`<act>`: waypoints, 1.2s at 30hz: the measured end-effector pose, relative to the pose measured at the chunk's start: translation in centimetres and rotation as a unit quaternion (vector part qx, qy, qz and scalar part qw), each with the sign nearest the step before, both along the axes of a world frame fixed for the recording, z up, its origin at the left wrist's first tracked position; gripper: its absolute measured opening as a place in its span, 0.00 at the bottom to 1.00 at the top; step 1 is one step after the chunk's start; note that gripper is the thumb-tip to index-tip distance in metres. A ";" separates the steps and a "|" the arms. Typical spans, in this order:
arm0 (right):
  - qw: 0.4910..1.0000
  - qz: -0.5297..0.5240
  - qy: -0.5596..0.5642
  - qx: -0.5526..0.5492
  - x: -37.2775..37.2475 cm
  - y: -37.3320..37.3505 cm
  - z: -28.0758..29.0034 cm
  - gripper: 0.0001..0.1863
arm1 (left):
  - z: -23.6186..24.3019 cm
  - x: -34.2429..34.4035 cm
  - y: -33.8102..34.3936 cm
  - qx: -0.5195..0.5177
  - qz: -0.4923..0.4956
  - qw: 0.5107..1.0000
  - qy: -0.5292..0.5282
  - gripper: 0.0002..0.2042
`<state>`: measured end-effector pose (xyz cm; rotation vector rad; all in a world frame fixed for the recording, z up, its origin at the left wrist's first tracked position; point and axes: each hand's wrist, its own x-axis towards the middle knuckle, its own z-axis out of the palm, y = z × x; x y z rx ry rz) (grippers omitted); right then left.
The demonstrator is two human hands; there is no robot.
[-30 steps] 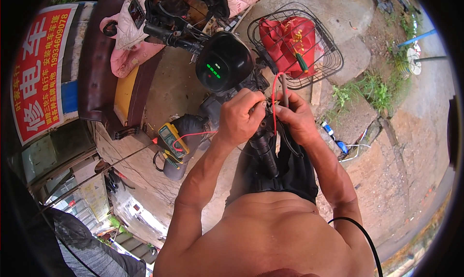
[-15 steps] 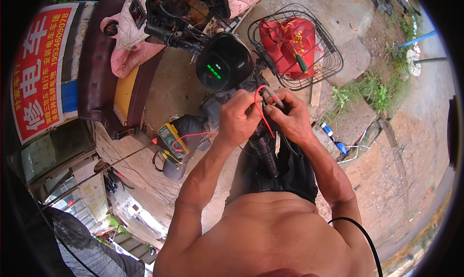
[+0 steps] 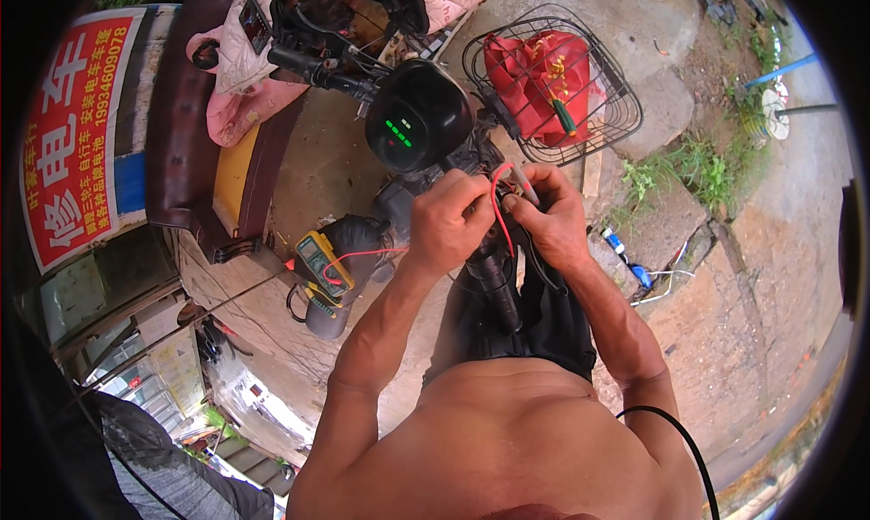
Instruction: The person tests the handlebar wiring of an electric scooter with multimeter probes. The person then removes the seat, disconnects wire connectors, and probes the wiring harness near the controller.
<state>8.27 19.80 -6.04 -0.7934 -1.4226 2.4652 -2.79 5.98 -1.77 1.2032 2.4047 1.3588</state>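
Observation:
My left hand (image 3: 449, 219) is closed in a pinch, its fingertips beside a loop of red test lead (image 3: 496, 201). What sits between those fingertips is mostly hidden. Just to its right, my right hand (image 3: 551, 219) is closed around a grey cable end (image 3: 524, 186), thumb pressing from the near side, with a black wire hanging below. Both hands are over the handlebar of an electric bike, close to its black display (image 3: 420, 116) with green lit marks. At the left, a yellow multimeter (image 3: 323, 262) rests on a dark part of the bike; its red lead runs behind my left wrist.
Ahead to the right, a black wire basket (image 3: 625, 121) contains a red bag (image 3: 507, 76) and a green-handled tool (image 3: 565, 117). A brown sofa (image 3: 181, 157) stands left. Blue-and-white items (image 3: 640, 275) lie on the cracked pavement, beside weeds (image 3: 707, 175).
The red loop and grey cable end have shifted slightly right, and the grey end tilts differently in my right fingers. My left hand stays nearly where it was.

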 end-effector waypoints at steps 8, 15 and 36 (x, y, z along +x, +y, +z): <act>0.996 -0.030 0.004 -0.079 0.2 -0.2 0.0 0.16 | -0.3 0.2 0.2 -0.004 0.001 0.999 0.044 0.09; 0.993 -0.031 0.005 -0.115 0.5 -0.1 -0.6 0.15 | -0.5 0.2 0.1 -0.013 0.004 0.998 0.054 0.09; 0.987 0.057 0.038 0.148 -0.6 0.1 -0.6 0.12 | -0.8 0.0 0.0 0.017 0.026 0.999 0.044 0.08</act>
